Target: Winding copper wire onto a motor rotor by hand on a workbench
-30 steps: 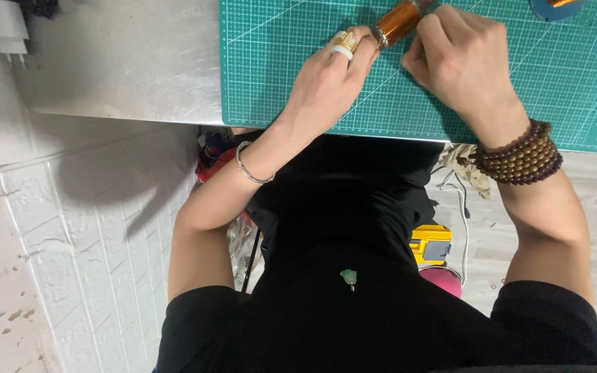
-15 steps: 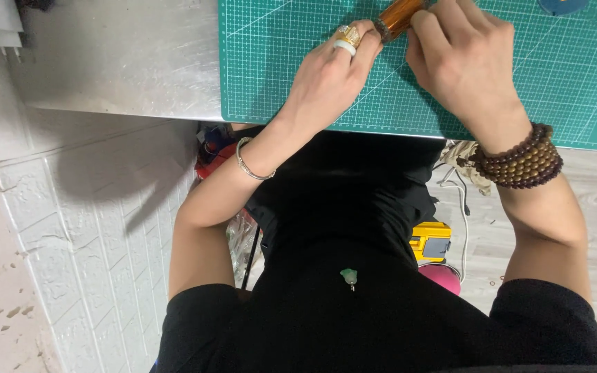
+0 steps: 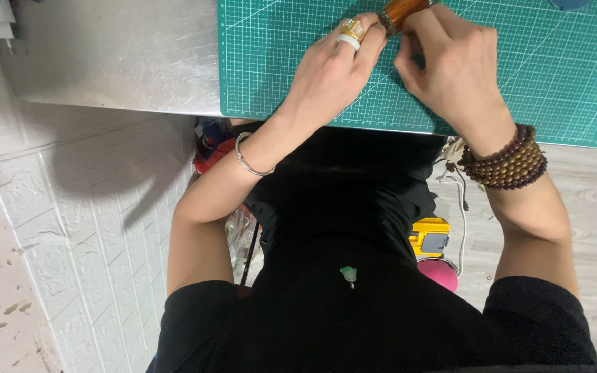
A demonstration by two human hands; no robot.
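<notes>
Since the earlier frame both hands had crept toward the far edge of the green cutting mat (image 3: 533,76), where the left hand (image 3: 329,69) and right hand (image 3: 454,65) pinched closed around the amber cylinder (image 3: 401,10), steadying it there.

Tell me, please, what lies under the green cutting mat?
The green cutting mat lies flat on a grey metal tabletop, which shows bare beside it. Both hands, left and right, rest on the mat; whatever is beneath it stays covered.

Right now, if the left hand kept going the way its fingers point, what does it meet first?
Likely the amber-brown cylindrical piece at the fingertips of the left hand; contact looks immediate, though depth is unclear.
</notes>
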